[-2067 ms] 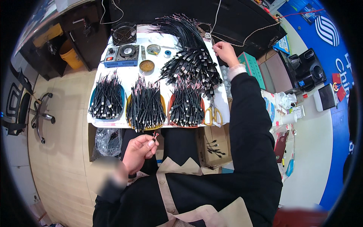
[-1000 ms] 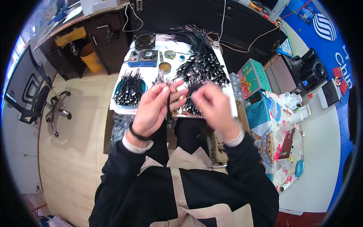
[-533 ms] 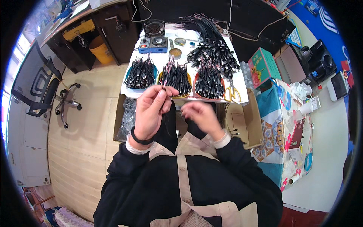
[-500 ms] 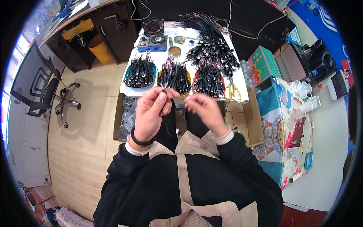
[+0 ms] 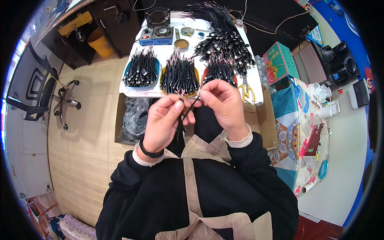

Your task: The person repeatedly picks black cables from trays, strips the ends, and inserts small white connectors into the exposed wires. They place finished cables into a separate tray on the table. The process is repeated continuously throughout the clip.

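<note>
Just in front of the table's near edge, my left hand [image 5: 165, 122] is closed on several thin black cables [image 5: 179, 127]. Their stripped ends show pinkish wires above the thumb, and the tails hang below the fingers. My right hand [image 5: 227, 107] pinches the end of another black cable [image 5: 193, 107] between thumb and forefinger. This cable slants down toward the left fingers. Beyond my hands stand three baskets filled with short black cables: a left bundle [image 5: 141, 71] in a blue one, a middle bundle [image 5: 180, 75] in a yellow one and a right bundle [image 5: 219, 70] in a red one.
Yellow-handled scissors [image 5: 246, 93] lie at the table's right edge. Behind the baskets are a blue soldering device [image 5: 157, 36], a small fan [image 5: 158, 17], a round tin [image 5: 181, 45] and a large cable pile [image 5: 224, 48]. A cardboard box with clear plastic bags [image 5: 135, 118] stands below.
My right hand has moved up and a little right, and a black cable now shows between its fingers. My left hand has shifted slightly right. The view has tilted a little.
</note>
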